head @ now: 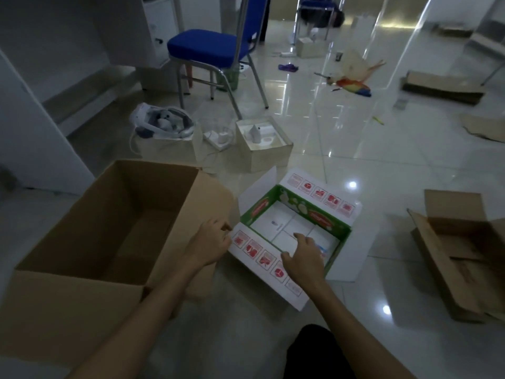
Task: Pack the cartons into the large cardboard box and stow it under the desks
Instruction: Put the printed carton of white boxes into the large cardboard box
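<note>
A large brown cardboard box (90, 253) stands open and hollow on the floor at the left. Right of it lies a green-and-white printed box (340, 236) with its flaps spread, holding several white cartons (276, 222) packed flat. My left hand (209, 243) rests on the near-left flap where the two boxes meet, fingers loosely curled on the flap edge. My right hand (302, 254) reaches into the green box with fingers spread on a white carton at its near side; whether it grips the carton is unclear.
A blue chair (207, 50) stands behind, with white desks (32, 110) at the left. Two small beige boxes (262, 149) with devices sit beyond the cartons. An opened brown box (459, 258) lies at the right. Flat cardboard and a colourful toy (352, 84) litter the glossy floor.
</note>
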### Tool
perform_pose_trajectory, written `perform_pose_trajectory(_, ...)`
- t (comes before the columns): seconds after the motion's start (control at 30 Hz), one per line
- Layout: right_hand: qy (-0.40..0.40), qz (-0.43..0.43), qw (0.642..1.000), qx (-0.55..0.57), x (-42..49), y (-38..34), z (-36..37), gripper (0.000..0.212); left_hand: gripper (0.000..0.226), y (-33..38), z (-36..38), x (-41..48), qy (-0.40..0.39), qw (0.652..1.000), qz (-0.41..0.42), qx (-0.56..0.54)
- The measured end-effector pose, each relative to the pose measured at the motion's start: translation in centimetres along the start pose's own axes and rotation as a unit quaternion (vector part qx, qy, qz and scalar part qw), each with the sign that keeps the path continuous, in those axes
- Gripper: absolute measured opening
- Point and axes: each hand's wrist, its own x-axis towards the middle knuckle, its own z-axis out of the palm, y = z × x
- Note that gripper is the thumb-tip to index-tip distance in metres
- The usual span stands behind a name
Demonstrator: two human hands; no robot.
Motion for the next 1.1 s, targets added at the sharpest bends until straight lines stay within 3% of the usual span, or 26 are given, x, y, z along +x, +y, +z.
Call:
perform_pose_trajectory(0.17,0.060,0.155,0.986,-0.024,4.1,7.0,-2.2,0.087,0.036,1.5,3.2,5.9,-0.021,0.996,-0.082,-0.014)
perform_pose_trajectory(0.3,0.029,0.262,0.961,0.079,6.9,11.6,-2.3,0.111,0.048,2.7,4.8,11.3,-0.025,0.995,-0.098,-0.019)
perform_pose_trajectory(0.4,0.028,0.291,0.949,0.118,8.4,14.1,-2.3,0.109,0.053,3.0,5.9,15.0,-0.035,0.992,-0.123,-0.025)
perform_pose_trajectory(0.5,0.070,0.315,0.934,0.152,10.1,16.8,-2.9,0.091,0.050,3.0,7.4,18.0,-0.039,0.988,-0.151,-0.015)
perform_pose_trajectory(0.6,0.047,0.261,0.948,0.175,11.8,19.4,-3.7,0.045,0.055,2.6,8.3,20.3,-0.012,0.981,-0.190,0.039)
perform_pose_trajectory(0.63,0.038,0.242,0.953,0.176,12.4,20.1,-4.0,0.040,0.054,2.5,8.3,20.8,-0.006,0.979,-0.192,0.064)
perform_pose_trajectory(0.77,0.066,0.177,0.969,0.160,15.1,20.9,-4.8,0.042,0.021,2.6,9.4,21.4,-0.037,0.983,-0.177,0.028)
perform_pose_trajectory(0.9,0.052,0.105,0.983,0.145,17.2,19.9,-5.0,0.043,0.021,3.9,10.7,19.9,-0.081,0.981,-0.167,0.051)
perform_pose_trajectory(1.1,-0.039,0.044,0.987,0.147,17.8,18.0,-5.0,0.049,0.021,4.1,12.1,16.4,-0.104,0.970,-0.213,0.051)
